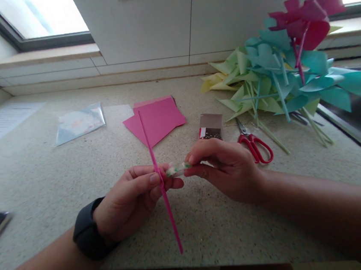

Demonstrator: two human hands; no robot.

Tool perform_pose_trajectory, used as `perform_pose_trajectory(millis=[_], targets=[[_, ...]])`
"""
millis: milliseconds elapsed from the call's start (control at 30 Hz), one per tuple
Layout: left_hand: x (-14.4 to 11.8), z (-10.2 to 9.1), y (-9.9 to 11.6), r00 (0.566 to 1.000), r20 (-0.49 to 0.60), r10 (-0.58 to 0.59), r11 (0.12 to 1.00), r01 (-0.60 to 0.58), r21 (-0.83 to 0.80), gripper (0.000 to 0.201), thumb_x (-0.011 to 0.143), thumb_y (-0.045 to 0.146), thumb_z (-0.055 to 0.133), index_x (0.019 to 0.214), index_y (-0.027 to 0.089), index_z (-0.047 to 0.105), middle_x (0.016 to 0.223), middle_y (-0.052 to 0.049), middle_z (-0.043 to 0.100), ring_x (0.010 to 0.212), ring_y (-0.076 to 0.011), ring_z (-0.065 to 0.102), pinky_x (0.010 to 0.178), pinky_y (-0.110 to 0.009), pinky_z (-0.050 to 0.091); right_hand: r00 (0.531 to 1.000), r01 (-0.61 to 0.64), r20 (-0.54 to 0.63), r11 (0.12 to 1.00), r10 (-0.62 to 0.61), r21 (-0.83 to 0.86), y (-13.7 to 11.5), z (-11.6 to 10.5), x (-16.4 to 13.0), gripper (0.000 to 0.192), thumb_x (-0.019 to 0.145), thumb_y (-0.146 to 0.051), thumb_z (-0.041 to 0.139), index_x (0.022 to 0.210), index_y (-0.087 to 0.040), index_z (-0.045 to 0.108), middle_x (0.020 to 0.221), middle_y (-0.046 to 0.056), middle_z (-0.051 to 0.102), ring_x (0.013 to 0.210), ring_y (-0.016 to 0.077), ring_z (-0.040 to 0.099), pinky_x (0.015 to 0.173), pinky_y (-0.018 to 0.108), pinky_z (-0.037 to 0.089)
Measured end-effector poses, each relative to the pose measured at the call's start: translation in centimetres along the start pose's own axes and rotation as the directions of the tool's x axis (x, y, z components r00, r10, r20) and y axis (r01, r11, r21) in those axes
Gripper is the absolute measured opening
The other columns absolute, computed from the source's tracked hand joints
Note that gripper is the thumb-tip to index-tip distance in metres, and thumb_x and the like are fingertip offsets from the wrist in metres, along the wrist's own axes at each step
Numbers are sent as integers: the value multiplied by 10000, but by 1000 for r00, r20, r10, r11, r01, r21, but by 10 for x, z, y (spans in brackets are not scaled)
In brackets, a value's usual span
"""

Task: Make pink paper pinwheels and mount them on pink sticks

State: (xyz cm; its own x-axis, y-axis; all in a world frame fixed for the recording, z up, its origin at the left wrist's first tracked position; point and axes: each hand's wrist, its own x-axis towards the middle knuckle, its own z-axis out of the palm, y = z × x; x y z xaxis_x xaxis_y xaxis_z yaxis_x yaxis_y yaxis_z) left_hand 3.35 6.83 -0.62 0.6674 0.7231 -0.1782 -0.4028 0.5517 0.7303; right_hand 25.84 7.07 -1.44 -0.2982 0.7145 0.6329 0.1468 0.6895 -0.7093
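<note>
A long, thin pink straw (171, 215) is pinched between the thumb and fingers of my left hand (131, 194), standing nearly upright in view with a slight tilt. My right hand (226, 169) grips the right end of a small roll of clear tape (176, 169) with green marks, between thumb and forefinger. The tape's left end touches my left fingertips beside the straw. Part of the roll is hidden by the fingers. Beyond my hands lie pink paper sheets (159, 118) and an open small box (211, 125) of dark metal bits.
Red-handled scissors (255, 146) rest right of my right hand. Several paper pinwheels (282, 64) in pink, blue, green and yellow are heaped at the back right. A clear plastic packet (80, 123) and a printed sheet (1, 121) lie left on the speckled counter (58, 173).
</note>
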Motion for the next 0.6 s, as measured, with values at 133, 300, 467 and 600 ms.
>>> perform_pose_trajectory(millis=[133,300,467,600], targets=[[1,-1,-1,1000,-5,16,1000,-16,-7,163,893,201,707,997,122,804,935,-44,818,878,-108,755,808,-92,548,1000,-18,8,1000,18,8,0,0,1,147,853,-184,771,898,-213,634,794,-14,672,691,109,635,619,232,509],[0,-2,-1,999,-44,24,1000,-24,14,159,881,208,717,985,130,808,917,-53,817,875,-118,755,819,-104,552,999,-46,19,999,46,12,-1,0,3,119,866,-228,761,862,-210,644,769,-17,666,669,105,625,610,232,505],[1,-1,0,998,-66,23,999,-21,26,158,886,215,712,974,125,808,906,-55,816,840,-114,755,783,-99,564,997,-66,43,997,65,31,-1,0,4,125,868,-211,753,850,-204,629,747,-16,663,649,105,616,586,229,497],[2,0,1,997,-62,37,999,-35,28,150,882,217,716,956,124,807,885,-48,814,825,-112,753,776,-103,571,992,-95,93,992,86,86,0,1,1,125,894,-173,708,834,-198,601,764,-2,661,683,115,648,614,235,528]])
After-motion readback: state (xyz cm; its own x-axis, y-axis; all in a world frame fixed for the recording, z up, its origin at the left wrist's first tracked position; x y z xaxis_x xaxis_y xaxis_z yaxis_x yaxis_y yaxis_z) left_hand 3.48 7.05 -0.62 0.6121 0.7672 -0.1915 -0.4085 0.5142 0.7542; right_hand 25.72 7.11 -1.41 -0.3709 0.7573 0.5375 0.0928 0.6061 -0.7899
